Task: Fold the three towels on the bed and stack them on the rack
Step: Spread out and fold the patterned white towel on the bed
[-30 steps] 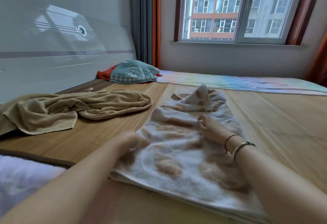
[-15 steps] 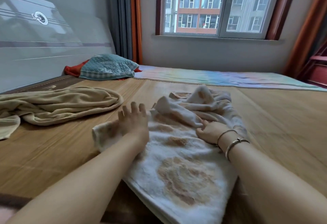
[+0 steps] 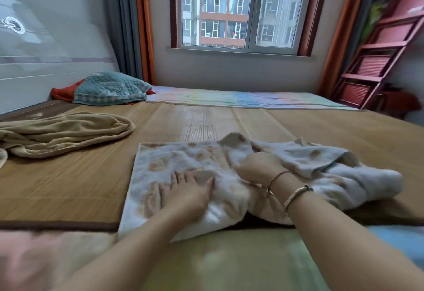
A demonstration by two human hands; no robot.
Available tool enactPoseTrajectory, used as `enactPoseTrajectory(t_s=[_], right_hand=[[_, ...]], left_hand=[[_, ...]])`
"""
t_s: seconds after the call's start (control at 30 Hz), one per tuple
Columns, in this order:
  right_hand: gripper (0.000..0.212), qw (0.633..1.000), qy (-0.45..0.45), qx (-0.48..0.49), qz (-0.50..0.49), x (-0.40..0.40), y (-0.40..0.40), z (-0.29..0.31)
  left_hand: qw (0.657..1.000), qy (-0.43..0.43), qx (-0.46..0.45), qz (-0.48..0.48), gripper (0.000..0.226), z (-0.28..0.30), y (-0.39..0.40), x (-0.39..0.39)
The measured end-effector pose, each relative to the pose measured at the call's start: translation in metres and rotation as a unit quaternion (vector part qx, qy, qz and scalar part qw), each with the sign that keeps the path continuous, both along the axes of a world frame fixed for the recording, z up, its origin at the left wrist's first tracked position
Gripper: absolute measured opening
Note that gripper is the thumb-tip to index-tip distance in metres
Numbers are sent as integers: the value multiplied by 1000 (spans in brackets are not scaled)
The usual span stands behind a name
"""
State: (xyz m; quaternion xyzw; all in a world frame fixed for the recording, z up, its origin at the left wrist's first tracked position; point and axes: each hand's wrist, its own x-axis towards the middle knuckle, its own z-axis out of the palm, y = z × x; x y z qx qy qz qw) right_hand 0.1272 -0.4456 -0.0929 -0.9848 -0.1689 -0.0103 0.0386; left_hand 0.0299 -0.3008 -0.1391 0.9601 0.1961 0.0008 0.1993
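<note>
Lighting: soft daylight enters through the window (image 3: 241, 10) at the far wall; no lamp is visible. The room reads evenly lit and slightly dim, with muted colours. A pale sheen lies on the mat (image 3: 202, 120) directly below the window, and faint reflections show on the glossy headboard (image 3: 46, 49). Shadows are weak and diffuse; a dark one sits under the towel (image 3: 174, 164) near its front edge. Sharpness: moderate at centre, soft overall. The near blanket (image 3: 206, 263) and both forearms are blurred. Wide-angle distortion bends the curtains and the rack (image 3: 380, 54) at the edges.
</note>
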Motion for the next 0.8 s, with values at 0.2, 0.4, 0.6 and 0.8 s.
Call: enactPoseTrajectory(t_s=[0.2,0.4,0.6,0.8], right_hand=[[42,989,-88,110,55,-59,-35,-14],[20,971,3,224,83,-39,-78,-26],[16,951,-99,266,120,-48,-87,-52],[35,936,-265,231,24,-33,-129,-27]], left_hand=[[992,6,74,-105,112,-16,61,-10],[984,12,88,-155,96,-10,80,-9],[965,-138,-62,-216,77,7,-2,-11],[965,-122,-34,-230,38,24,-88,33]])
